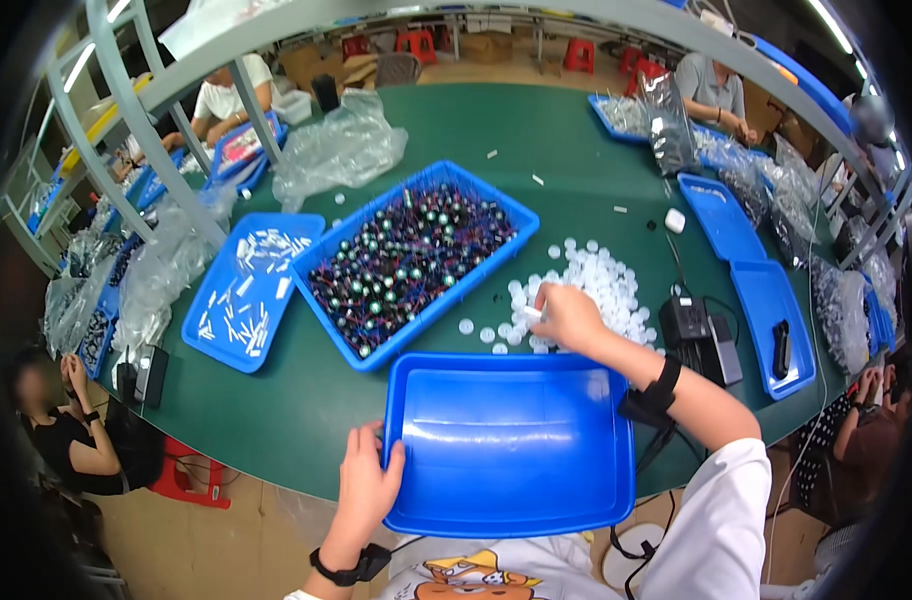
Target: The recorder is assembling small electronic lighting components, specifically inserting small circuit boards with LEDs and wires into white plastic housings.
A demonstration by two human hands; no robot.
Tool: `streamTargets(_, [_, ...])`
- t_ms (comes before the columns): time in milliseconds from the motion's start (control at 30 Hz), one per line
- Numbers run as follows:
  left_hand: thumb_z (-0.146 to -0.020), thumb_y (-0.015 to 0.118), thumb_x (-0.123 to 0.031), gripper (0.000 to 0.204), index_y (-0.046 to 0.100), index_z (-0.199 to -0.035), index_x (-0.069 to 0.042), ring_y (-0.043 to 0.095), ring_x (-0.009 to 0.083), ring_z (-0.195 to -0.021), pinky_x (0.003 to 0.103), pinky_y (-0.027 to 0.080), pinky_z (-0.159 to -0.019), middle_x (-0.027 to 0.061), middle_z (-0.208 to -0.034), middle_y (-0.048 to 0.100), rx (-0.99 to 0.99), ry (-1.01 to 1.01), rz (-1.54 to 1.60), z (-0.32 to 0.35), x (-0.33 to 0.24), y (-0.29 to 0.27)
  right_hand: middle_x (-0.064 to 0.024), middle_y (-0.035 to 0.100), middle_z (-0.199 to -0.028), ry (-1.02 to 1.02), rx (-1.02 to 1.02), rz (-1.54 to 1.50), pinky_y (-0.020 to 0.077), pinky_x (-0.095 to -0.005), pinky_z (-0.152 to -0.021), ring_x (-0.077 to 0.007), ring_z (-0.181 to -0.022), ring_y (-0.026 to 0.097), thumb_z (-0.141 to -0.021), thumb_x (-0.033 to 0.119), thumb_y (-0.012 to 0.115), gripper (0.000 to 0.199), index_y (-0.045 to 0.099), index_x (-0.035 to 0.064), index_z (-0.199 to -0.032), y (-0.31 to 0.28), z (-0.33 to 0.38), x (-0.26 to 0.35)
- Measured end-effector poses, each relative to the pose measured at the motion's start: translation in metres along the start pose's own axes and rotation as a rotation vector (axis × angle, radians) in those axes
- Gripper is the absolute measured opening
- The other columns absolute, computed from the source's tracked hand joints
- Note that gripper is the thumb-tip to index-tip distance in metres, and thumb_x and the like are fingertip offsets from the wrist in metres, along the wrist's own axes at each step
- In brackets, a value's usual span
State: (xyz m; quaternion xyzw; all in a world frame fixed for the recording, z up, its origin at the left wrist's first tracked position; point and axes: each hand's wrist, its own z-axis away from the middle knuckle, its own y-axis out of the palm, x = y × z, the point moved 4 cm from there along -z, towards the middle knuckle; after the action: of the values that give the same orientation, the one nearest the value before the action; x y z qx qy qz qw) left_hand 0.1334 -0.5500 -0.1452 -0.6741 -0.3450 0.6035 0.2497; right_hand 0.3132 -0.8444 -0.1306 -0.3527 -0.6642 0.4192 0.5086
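Left hand: closed on the left wall of a deep blue tray, thumb at the rim, fingers along the outer side. The tray sits directly before the person and projects past the near edge of the green bench. Its inner floor shows a streak of reflected light.

Right hand: reaching over the tray's far right corner, fingertips drawn together at the left side of a heap of translucent white discs. A whitish piece shows at the fingertips; whether it is grasped cannot be told. The heap lies loose on the bench, just beyond the tray, with several discs scattered on its left.

Each wrist carries a black strap.

Left of the heap, a 2nd blue tray stands at an angle, filled with dark wired parts bearing pale round heads. Beside it, a shallow blue tray holds white strips. A clear plastic bag lies behind these 2.

Right of the heap: black power adapters with cables, then a shallow tray containing a black object.
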Motion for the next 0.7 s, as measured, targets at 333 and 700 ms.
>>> streamTargets(333, [-0.078,0.062,-0.021,0.026,0.058,-0.098,-0.004,0.058,0.0279,-0.072,0.037,0.047,-0.062,0.0106,-0.077,0.055,0.127,0.477,-0.386,-0.046,-0.123,-0.123,-0.0168,0.064,-0.071,-0.135,0.024,0.204,0.0508,-0.0418,-0.062,-0.0328,-0.07,0.063,-0.064,0.025,0.07,0.027,0.06,0.0013,-0.073,-0.003,0.006,0.006])
streamTargets(700, [-0.076,0.059,-0.019,0.02,0.058,-0.086,-0.002,0.06,0.0252,-0.074,0.035,0.047,-0.07,0.0111,-0.078,0.06,-0.567,0.692,-0.168,-0.287,-0.237,-0.19,-0.025,0.061,-0.07,-0.107,0.029,0.022,0.0502,-0.0476,-0.062,-0.04,-0.067,0.062,-0.075,0.021,0.057,0.034,0.049,-0.0078,-0.092,-0.01,-0.004,0.008])
